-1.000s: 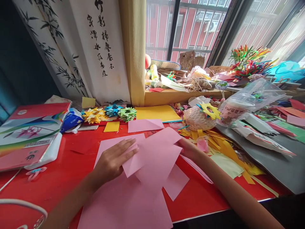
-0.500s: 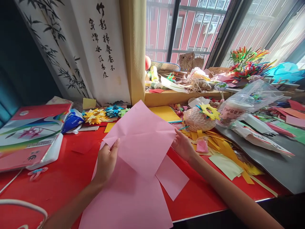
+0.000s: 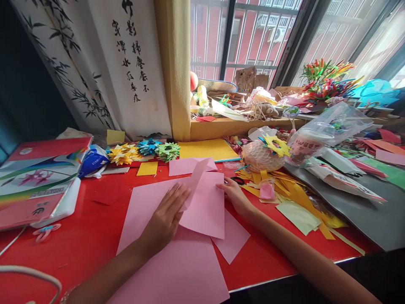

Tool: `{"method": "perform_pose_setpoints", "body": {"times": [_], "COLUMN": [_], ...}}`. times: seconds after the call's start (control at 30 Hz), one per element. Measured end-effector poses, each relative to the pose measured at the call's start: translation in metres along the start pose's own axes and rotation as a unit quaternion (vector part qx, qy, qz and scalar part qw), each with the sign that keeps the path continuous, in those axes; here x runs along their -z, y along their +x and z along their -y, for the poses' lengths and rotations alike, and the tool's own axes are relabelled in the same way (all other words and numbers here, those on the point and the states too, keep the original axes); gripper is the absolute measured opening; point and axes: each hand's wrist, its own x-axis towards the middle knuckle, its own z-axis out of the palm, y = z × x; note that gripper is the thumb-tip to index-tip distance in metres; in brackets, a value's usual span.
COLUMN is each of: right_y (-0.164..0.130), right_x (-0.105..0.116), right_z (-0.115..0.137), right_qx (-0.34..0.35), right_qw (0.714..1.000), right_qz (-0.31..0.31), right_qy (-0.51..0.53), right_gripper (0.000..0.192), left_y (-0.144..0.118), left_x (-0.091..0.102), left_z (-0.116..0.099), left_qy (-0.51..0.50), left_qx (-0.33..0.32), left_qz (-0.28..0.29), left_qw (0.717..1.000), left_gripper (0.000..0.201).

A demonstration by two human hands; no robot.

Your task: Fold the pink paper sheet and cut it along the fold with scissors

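- Left hand (image 3: 166, 219) lies flat, palm down and fingers spread, on the pink sheet (image 3: 205, 207), its fingertips on the sheet's left edge where a corner flap stands lifted toward 12 o'clock.
- Right hand (image 3: 236, 196) touches the same sheet's right edge at about 3 o'clock with its fingertips; whether it pinches the paper or only rests on it cannot be told.
- That pink sheet sits near the middle of the red surface (image 3: 85, 228), on top of a larger pink sheet (image 3: 177, 270) that runs toward 6 o'clock and off the near edge.
- Another pink piece (image 3: 232, 238) pokes out from under it at 4 o'clock, and a smaller pink sheet (image 3: 182, 166) lies just beyond at 12 o'clock.
- At 12 o'clock, against the wall, lies a yellow paper stack (image 3: 207, 148); at 11 o'clock stand folded paper stars (image 3: 144, 150) in yellow, blue and green, with a small yellow square (image 3: 147, 168) in front of them.
- At 2 o'clock rests a round netted object (image 3: 262, 157) topped with a yellow paper ring, and yellow paper strips (image 3: 294, 194) are scattered beside the right hand.
- At 9 o'clock lies a pack of coloured paper (image 3: 38, 177).
- Farther off at 1 o'clock, the windowsill (image 3: 240, 123) holds assorted craft clutter.
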Motion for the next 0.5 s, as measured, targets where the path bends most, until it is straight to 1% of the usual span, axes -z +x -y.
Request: {"method": "perform_pose_setpoints", "body": {"times": [0.07,0.13,0.17,0.23,0.3,0.37,0.4,0.5], "right_y": [0.0,-0.002,-0.003,-0.007,-0.01,-0.012,-0.013,-0.015], "right_x": [0.001,0.0,-0.002,-0.007,-0.012,-0.016,-0.017,-0.018], "right_z": [0.001,0.003,0.004,0.005,0.005,0.005,0.004,0.004], "right_qx": [-0.004,0.003,0.009,0.015,0.006,-0.006,-0.009,-0.004], "right_qw": [1.0,1.0,0.999,0.998,0.995,0.995,0.995,0.996], "right_qz": [0.002,0.005,0.016,0.058,0.09,0.083,0.075,0.072], "right_qy": [0.02,0.028,0.028,0.034,0.046,0.059,0.062,0.05], "right_gripper": [0.047,0.056,0.057,0.055,0.044,0.033,0.032,0.041], "left_y": [-0.001,-0.002,-0.003,-0.003,-0.003,-0.003,-0.004,-0.005], "left_x": [-0.001,-0.002,-0.002,-0.003,-0.005,-0.008,-0.009,-0.015], "left_z": [0.001,-0.001,-0.003,-0.007,-0.012,-0.016,-0.019,-0.026], "left_qy": [0.04,0.062,0.071,0.091,0.11,0.125,0.132,0.161], "left_qx": [-0.081,-0.13,-0.148,-0.18,-0.206,-0.222,-0.226,-0.235], "left_qz": [0.03,0.053,0.06,0.071,0.082,0.099,0.109,0.126], "left_qw": [0.995,0.988,0.985,0.977,0.969,0.962,0.959,0.95], "left_gripper": [0.055,0.057,0.056,0.053,0.049,0.047,0.047,0.047]}}
